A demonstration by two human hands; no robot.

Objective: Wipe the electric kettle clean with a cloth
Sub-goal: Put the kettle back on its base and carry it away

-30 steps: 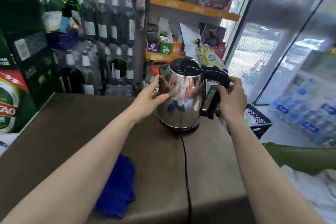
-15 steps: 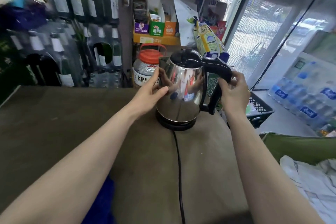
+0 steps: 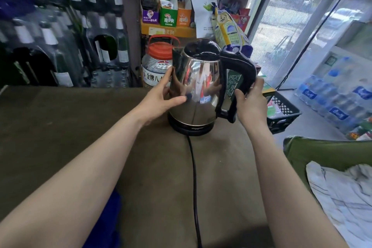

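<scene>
"On the brown desk (image 3: pixel 60 127), at its far side, a shiny kettle (image 3: pixel 198 84) is sitting on its black base (image 3: pixel 189 128). How is it going to feel?"

"Hard, smooth and slippery, I think. Maybe heavy, if water is hiding inside. The black handle (image 3: pixel 238 75) is looking like the best place to hold."

"Where is the blue cloth (image 3: pixel 106 225) lying?"

"Near the front edge, under the left arm. Nobody is holding it."

"What are the hands doing?"

"The left hand (image 3: pixel 159 99) is pressing flat fingers (image 3: pixel 168 76) on the kettle's side. The right hand (image 3: pixel 251 104) is curling round the handle."
</scene>
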